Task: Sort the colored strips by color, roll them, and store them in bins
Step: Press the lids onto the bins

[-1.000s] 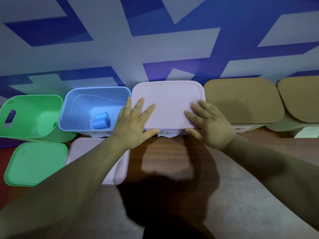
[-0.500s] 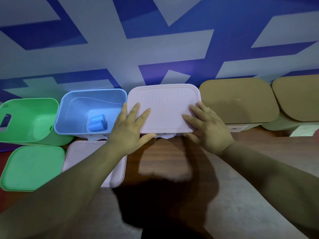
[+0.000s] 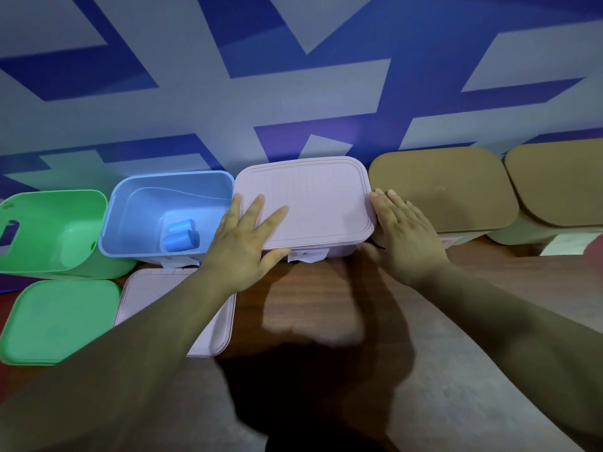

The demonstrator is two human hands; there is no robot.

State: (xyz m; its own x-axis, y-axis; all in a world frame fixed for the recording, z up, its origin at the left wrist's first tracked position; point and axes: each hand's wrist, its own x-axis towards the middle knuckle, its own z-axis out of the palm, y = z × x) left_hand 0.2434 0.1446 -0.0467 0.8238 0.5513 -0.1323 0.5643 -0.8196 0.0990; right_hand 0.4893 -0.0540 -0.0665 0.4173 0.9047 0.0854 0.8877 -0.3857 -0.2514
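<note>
A pale pink lid [image 3: 313, 197] covers the pink bin in the middle of the row against the wall. My left hand [image 3: 243, 246] lies flat on the lid's left front part, fingers spread and straight. My right hand [image 3: 406, 238] rests with straight fingers against the lid's right edge, its thumb near the front corner. To the left stands an open blue bin [image 3: 137, 203] holding two rolled blue strips [image 3: 179, 234]. An open green bin [image 3: 49, 233] is at the far left.
A green lid [image 3: 58, 321] and a second pale pink lid [image 3: 146, 288] lie on the wooden table [image 3: 489, 353] in front of the left bins. Two tan-lidded bins [image 3: 440, 187] [image 3: 561, 181] stand to the right. A white object [image 3: 571, 244] sits at the right edge.
My right hand slid from on top of the lid's right front part to its right edge. My left hand stays pressed on the lid.
</note>
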